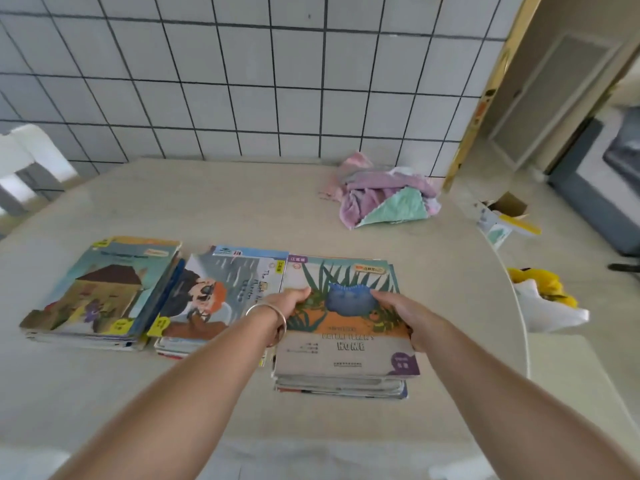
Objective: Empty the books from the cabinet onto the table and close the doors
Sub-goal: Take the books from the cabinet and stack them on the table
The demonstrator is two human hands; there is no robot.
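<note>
Three stacks of thin picture books lie side by side on the pale table (242, 209). The left stack (100, 292) shows a house cover. The middle stack (214, 299) shows a figure with orange hair. The right stack (346, 327) has a cover with a blue creature and the word HOME. My left hand (287, 303), with a bangle on the wrist, grips the left edge of the right stack. My right hand (405, 313) grips its right edge. The stack rests on the table. No cabinet is in view.
A heap of pink, purple and green cloths (384, 195) lies at the back right of the table, against the tiled wall. A white chair (27, 157) stands at the left. Beyond the table's right edge are a white bag with yellow contents (543, 299) and an open cardboard box (505, 213).
</note>
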